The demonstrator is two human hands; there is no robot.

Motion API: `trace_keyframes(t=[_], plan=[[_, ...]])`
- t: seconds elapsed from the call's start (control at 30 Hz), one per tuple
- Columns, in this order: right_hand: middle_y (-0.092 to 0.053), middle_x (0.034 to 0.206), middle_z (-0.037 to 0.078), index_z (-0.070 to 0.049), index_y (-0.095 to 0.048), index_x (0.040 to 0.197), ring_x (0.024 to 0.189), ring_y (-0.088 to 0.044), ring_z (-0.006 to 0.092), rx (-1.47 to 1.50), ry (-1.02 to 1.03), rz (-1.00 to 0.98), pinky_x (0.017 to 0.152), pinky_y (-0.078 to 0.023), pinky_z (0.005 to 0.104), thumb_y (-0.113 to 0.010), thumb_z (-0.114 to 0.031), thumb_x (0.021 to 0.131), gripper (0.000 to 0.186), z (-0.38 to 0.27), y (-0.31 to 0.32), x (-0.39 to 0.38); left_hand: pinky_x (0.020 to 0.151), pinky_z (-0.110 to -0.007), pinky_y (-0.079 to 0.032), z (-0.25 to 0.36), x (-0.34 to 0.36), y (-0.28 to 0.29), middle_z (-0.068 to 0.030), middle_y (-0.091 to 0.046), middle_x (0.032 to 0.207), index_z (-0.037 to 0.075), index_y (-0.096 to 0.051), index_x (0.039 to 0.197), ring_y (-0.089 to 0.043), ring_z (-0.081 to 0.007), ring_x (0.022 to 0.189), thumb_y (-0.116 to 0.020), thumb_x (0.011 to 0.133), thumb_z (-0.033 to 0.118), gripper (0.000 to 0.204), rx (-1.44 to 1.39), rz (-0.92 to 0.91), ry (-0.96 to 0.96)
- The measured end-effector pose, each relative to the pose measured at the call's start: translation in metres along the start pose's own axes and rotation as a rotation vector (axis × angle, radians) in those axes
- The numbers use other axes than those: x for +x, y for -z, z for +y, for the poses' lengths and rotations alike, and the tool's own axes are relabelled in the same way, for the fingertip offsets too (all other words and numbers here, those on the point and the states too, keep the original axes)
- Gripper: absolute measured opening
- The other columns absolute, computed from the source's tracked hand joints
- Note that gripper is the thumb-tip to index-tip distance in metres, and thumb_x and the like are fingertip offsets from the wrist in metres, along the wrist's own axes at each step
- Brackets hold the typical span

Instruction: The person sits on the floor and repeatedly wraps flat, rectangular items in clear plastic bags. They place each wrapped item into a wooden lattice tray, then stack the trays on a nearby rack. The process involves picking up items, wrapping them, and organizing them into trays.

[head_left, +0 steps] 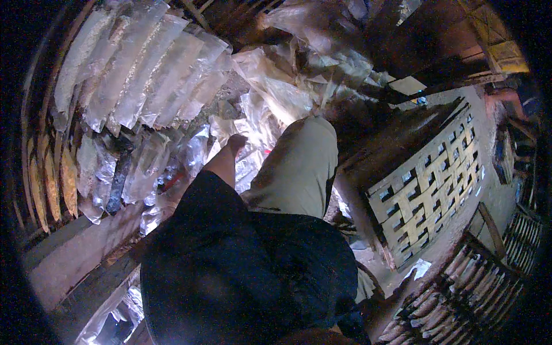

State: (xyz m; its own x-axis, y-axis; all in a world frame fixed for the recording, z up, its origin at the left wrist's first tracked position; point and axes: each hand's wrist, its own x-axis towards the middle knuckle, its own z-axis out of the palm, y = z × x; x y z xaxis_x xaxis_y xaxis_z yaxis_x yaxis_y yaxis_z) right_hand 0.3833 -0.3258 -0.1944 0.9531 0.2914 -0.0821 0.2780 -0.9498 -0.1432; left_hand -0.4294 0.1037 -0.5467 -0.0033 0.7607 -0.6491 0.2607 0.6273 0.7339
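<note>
- A person in a dark top (247,261) and a tan trouser leg (296,167), knee raised, works in a dim space stacked with plastic.
- The left hand (236,142), beyond the end of a dark sleeve, is over bright, crumpled clear plastic (279,95) just left of the knee; the plastic spreads ahead toward the top of the view.
- The right hand (408,280) stretches out to the lower right, a small white scrap (422,268) right at its tips.
- In this poor light it is not possible to tell whether the fingers of either hand are wide, narrow or closed on anything.
- Long clear bags (144,72) line up side by side at a slant in the upper left, with a lower row of bags (138,175) beneath them.
- A wooden beam (106,282) crosses the lower left, below the bags.
- A pale woven panel (428,190) with square gaps is tilted to the right of the knee, above the right hand.
- A dark slatted rack (454,293) fills the lower right corner, near that hand.
</note>
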Motion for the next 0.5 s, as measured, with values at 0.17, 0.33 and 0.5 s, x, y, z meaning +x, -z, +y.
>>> trace_keyframes(t=[0.17,0.33,0.5], plan=[[-0.041,0.146,0.028,0.008,-0.037,0.143,0.131,-0.045,0.0377,0.269,-0.237,-0.060,0.109,-0.036,0.0461,-0.064,-0.059,0.086,0.092,-0.045,-0.014,0.002,0.105,-0.053,-0.031,0.008,0.045,-0.042,-0.0104,-0.059,0.130,0.028,-0.071,0.111,-0.019,-0.0329,0.136,-0.069,0.082,0.040,0.032,0.802,-0.088,-0.172],[-0.042,0.143,0.030,0.012,-0.038,0.140,0.129,-0.044,0.0383,0.053,-0.009,-0.006,0.110,-0.033,0.0451,-0.065,-0.062,0.083,0.098,-0.027,-0.018,0.015,0.099,-0.048,-0.037,0.047,0.076,-0.068,-0.0096,-0.060,0.121,0.022,-0.067,0.116,-0.031,-0.0297,0.123,-0.065,0.086,0.037,0.033,0.866,-0.122,0.014],[-0.041,0.142,0.032,0.014,-0.038,0.138,0.129,-0.043,0.0389,0.018,0.061,-0.010,0.110,-0.032,0.0440,-0.062,-0.062,0.085,0.096,0.000,0.003,0.035,0.092,-0.043,-0.042,0.059,0.070,-0.058,-0.0088,-0.062,0.111,0.016,-0.064,0.120,-0.043,-0.0266,0.111,-0.061,0.090,0.034,0.035,0.791,-0.049,-0.007]])
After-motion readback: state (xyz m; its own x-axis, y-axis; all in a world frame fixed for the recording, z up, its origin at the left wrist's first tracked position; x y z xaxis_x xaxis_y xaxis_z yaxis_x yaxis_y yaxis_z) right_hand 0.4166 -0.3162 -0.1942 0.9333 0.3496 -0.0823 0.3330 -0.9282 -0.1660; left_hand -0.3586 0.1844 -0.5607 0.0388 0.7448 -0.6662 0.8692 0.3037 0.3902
